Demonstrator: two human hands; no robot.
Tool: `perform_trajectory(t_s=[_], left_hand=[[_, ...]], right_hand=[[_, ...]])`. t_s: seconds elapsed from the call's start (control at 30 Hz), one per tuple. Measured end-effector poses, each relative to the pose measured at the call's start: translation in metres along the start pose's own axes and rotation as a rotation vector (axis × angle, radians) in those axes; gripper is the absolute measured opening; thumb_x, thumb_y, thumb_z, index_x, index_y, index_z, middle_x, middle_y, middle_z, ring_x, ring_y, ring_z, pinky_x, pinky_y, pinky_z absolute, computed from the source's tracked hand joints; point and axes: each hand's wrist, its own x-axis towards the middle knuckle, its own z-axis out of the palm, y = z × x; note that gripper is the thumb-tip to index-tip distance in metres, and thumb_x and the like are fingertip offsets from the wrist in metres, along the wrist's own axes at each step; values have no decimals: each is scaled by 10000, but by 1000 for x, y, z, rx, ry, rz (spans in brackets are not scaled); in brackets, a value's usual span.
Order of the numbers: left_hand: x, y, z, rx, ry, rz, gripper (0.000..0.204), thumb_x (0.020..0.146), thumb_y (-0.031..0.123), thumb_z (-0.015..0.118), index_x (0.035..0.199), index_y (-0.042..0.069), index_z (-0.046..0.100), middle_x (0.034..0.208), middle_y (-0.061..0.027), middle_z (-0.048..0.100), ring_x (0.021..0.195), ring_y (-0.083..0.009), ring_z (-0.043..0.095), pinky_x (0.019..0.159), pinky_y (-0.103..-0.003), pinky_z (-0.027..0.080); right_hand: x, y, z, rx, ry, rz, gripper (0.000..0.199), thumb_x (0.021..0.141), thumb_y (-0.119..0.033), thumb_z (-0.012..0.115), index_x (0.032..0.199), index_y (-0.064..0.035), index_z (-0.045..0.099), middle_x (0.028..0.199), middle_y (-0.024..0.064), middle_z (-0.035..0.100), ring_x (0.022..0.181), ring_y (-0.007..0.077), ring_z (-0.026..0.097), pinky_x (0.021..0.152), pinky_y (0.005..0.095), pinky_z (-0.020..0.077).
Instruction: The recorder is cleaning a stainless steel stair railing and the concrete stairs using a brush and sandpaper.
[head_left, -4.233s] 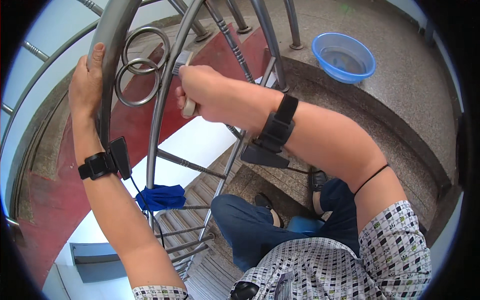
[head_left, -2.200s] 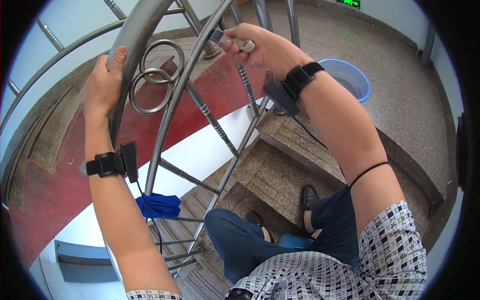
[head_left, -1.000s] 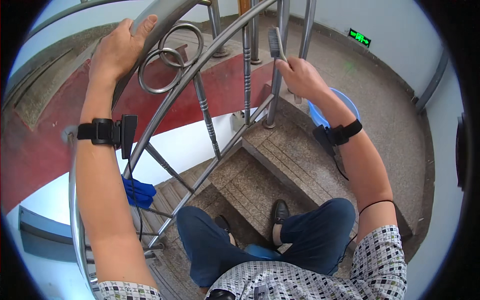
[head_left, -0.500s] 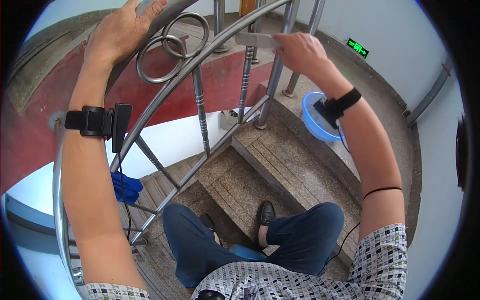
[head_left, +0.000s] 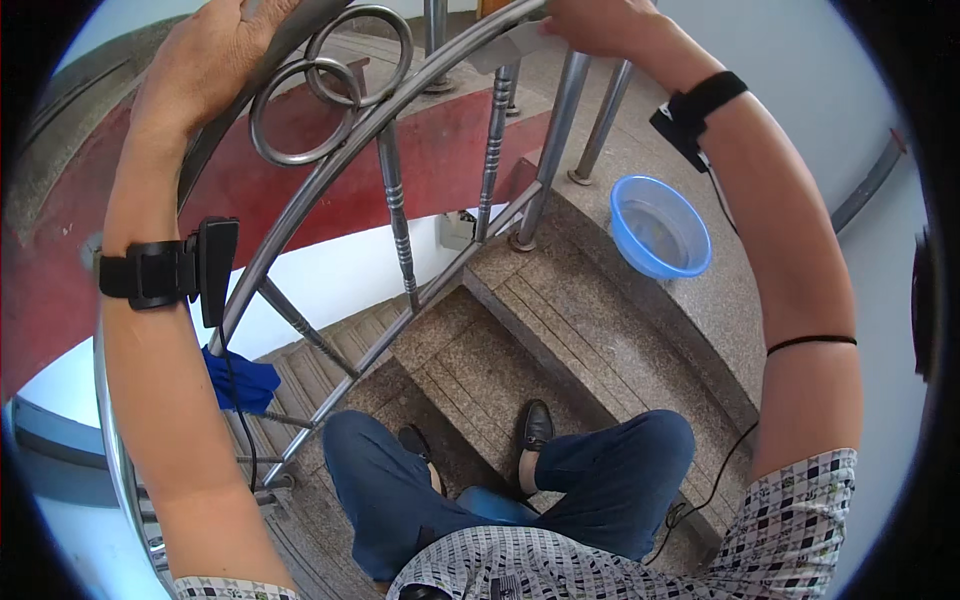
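Note:
At the upper left my left hand (head_left: 212,62) is closed over the broad dark handrail (head_left: 212,140), its fingertips cut off by the top edge. My right hand (head_left: 603,22) grips a pale grey, flat, cloth-like piece (head_left: 507,48) at the top, against the curved metal tube (head_left: 372,126) of the railing. The upper part of that hand is out of the picture. Two interlocked metal rings (head_left: 302,112) sit between the handrail and the tube. Black straps with small devices are round both my wrists.
A light-blue plastic basin (head_left: 660,228) holding some water stands on the landing at the right. Blue cloth (head_left: 243,381) hangs on the lower railing. Stone steps (head_left: 545,310) descend to the left below twisted metal balusters (head_left: 395,205). A blue object (head_left: 495,506) lies between my legs.
My right hand has moved up and forward along the tube with the pale cloth-like piece. My left hand has shifted slightly left. The basin now shows fully, no longer partly behind my right wrist.

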Motion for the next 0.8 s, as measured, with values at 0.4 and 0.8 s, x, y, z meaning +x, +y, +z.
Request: perform_trajectory(t_s=[0.4,0.8], left_hand=[[12,-30,20,-44,21,177,777,972,780,383,1195,83,644,1106,-262,705,1100,-478,644,922,-530,497],[-6,11,-5,79,4,-72,566,1030,565,482,1136,34,648,1073,-273,707,1059,-452,674,896,-529,525]], right_hand=[[-13,11,17,54,468,-158,307,928,-389,650,955,-123,802,988,122,773,993,311,735,859,450,578],[19,6,-20,11,-47,25,338,890,-399,709,944,-77,794,949,155,766,959,338,735,872,453,569]])
